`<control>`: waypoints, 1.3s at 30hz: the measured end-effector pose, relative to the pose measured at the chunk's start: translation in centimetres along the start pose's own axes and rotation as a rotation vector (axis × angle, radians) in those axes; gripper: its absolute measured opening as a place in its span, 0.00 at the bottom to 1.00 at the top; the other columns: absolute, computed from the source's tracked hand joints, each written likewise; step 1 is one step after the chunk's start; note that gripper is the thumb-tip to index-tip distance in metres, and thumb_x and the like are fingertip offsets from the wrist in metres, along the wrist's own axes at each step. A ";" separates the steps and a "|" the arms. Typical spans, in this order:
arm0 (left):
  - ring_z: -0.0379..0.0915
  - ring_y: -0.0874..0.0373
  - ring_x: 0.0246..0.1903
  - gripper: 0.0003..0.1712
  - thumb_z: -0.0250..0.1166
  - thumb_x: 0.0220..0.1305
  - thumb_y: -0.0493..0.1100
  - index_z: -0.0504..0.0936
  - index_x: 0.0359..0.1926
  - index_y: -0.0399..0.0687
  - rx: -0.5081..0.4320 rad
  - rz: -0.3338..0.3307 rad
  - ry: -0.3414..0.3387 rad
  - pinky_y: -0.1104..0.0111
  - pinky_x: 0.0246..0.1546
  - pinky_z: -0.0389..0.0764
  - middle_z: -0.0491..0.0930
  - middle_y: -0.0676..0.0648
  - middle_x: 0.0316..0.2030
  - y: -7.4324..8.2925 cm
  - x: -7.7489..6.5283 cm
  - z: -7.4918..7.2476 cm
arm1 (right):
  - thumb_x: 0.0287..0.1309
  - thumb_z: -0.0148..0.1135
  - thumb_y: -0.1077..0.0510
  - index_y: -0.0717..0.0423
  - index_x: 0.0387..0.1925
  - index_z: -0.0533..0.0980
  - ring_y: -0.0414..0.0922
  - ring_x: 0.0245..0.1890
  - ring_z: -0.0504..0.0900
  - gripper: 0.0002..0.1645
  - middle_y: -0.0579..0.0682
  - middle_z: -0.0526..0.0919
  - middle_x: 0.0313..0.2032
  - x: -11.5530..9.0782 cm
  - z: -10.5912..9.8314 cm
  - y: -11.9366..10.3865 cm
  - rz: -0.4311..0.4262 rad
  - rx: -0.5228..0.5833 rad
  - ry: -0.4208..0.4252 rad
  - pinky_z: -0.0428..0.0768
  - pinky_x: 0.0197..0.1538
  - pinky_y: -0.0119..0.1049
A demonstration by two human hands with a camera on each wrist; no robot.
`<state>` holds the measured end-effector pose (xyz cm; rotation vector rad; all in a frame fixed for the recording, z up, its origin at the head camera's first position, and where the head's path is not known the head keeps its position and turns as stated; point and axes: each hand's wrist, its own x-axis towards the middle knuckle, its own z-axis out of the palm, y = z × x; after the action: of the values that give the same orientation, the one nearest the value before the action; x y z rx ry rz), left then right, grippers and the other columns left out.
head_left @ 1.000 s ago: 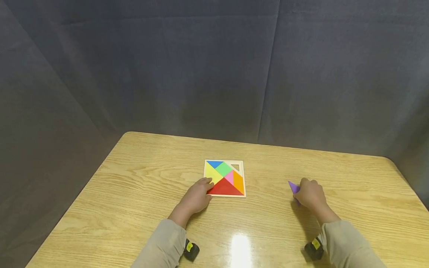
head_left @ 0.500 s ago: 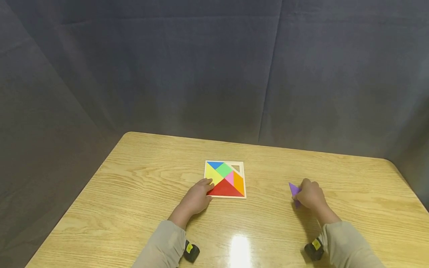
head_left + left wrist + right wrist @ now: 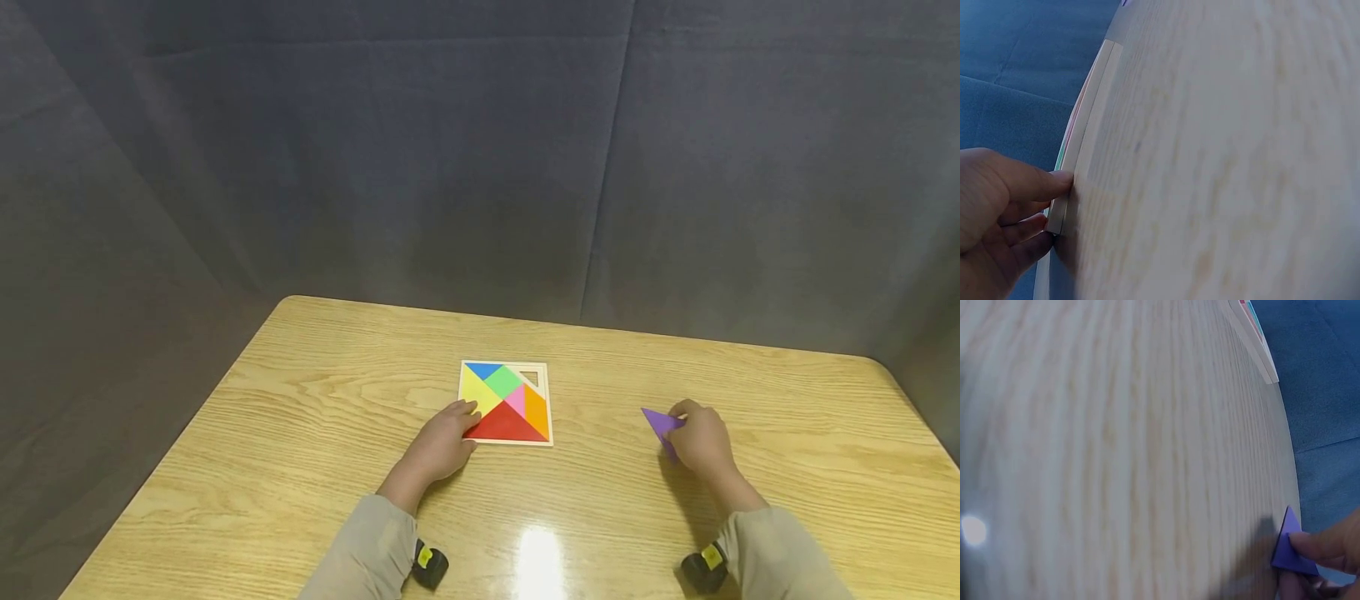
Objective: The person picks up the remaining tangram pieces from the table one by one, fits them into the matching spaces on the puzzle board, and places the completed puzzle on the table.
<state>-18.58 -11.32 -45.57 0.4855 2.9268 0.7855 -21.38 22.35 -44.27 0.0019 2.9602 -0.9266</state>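
Observation:
A square tangram board [image 3: 551, 417] with a pale wooden frame lies mid-table, filled with coloured pieces except for a triangular gap at its far right corner. My left hand [image 3: 437, 442] holds the near left corner, fingers over the yellow and red pieces. In the left wrist view the thumb [image 3: 1054, 182] lies against the frame's edge. Off to the right, my right hand [image 3: 701, 437] pinches a purple triangle piece [image 3: 660, 422] between thumb and fingers. The right wrist view shows this purple triangle [image 3: 1291, 550] tilted close over the table, its shadow beside it.
The wood-grain table [image 3: 337, 358] has rounded far corners and ends at a dark grey curtain [image 3: 450, 167]. Black wrist cameras with yellow marks hang under both sleeves. A bright light reflection shows on the table's near middle.
My right hand has turned the purple triangle slightly, so more of its face shows in the head view. The left hand and the board stay in place.

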 end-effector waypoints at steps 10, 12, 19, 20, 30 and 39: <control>0.54 0.49 0.58 0.23 0.57 0.53 0.35 0.71 0.51 0.33 -0.001 0.012 0.019 0.62 0.57 0.58 0.65 0.41 0.56 0.1 -0.1 -0.1 | 0.46 0.57 0.69 0.71 0.37 0.70 0.55 0.30 0.75 0.13 0.69 0.75 0.33 0.0 -0.3 0.2 0.001 0.014 -0.040 0.76 0.27 0.38; 0.55 0.49 0.58 0.23 0.57 0.53 0.35 0.71 0.51 0.33 0.001 0.020 0.019 0.62 0.57 0.58 0.65 0.41 0.55 0.0 -0.1 -0.1 | 0.47 0.55 0.70 0.72 0.38 0.70 0.53 0.30 0.75 0.13 0.69 0.74 0.34 0.0 -0.4 0.1 0.010 0.036 -0.056 0.76 0.26 0.36; 0.54 0.50 0.58 0.23 0.57 0.53 0.35 0.71 0.52 0.33 0.000 0.013 0.003 0.62 0.57 0.57 0.64 0.42 0.56 -0.2 -0.1 0.1 | 0.49 0.49 0.72 0.74 0.41 0.70 0.54 0.32 0.75 0.14 0.71 0.72 0.36 -0.1 -0.3 -0.4 0.043 0.124 -0.081 0.78 0.29 0.36; 0.54 0.50 0.58 0.23 0.57 0.53 0.35 0.71 0.52 0.33 0.000 0.012 0.002 0.62 0.57 0.57 0.64 0.42 0.56 -0.2 0.0 0.1 | 0.50 0.49 0.71 0.73 0.41 0.70 0.54 0.32 0.75 0.14 0.71 0.73 0.36 -0.1 -0.3 -0.5 0.041 0.126 -0.075 0.78 0.29 0.36; 0.53 0.50 0.59 0.23 0.56 0.54 0.35 0.70 0.52 0.34 -0.024 -0.008 -0.004 0.62 0.58 0.56 0.64 0.43 0.57 0.2 0.0 -0.1 | 0.50 0.50 0.71 0.70 0.41 0.71 0.51 0.32 0.75 0.13 0.67 0.73 0.36 0.3 0.2 -0.8 0.050 0.207 0.008 0.78 0.29 0.34; 0.53 0.50 0.59 0.23 0.57 0.54 0.35 0.70 0.53 0.35 -0.020 -0.016 -0.001 0.62 0.58 0.57 0.64 0.43 0.57 0.1 -0.1 -0.1 | 0.52 0.48 0.71 0.71 0.43 0.69 0.45 0.26 0.76 0.15 0.69 0.70 0.39 0.5 0.9 -1.4 0.078 0.304 0.004 0.79 0.26 0.32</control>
<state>-18.44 -11.33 -45.47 0.4599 2.9156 0.8119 -21.83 20.71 -44.20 0.1272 2.7674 -1.3537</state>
